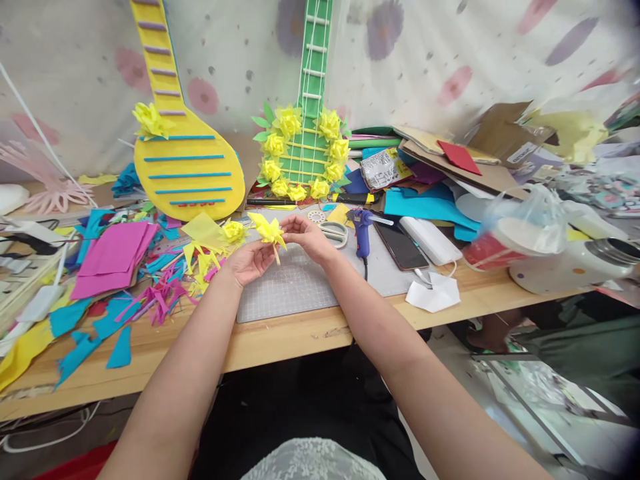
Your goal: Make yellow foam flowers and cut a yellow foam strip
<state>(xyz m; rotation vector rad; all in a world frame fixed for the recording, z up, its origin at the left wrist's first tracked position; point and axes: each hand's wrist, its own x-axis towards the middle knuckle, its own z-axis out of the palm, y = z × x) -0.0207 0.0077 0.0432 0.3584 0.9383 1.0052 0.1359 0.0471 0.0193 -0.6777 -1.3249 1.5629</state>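
Above the grey cutting mat (295, 287), my left hand (250, 262) pinches a yellow paper flower (268, 230) by its short pale stem. My right hand (306, 237) has its thumb and fingertips closed on the flower's petals from the right. Another yellow paper flower (233, 231) lies just behind my left hand. Scissors (334, 233) and a purple glue gun (362, 232) rest to the right of my hands. At the back, a green paper instrument (313, 137) wears a ring of yellow flowers. A yellow paper instrument (190, 160) stands left of it with one flower.
Magenta sheets (114, 253) and coloured scraps (163, 287) cover the left side. A phone (403, 243) and a white power bank (431, 240) lie right of the glue gun. Farther right are a bagged cup (505, 240), a white bottle (555, 263) and piled cardboard (500, 137).
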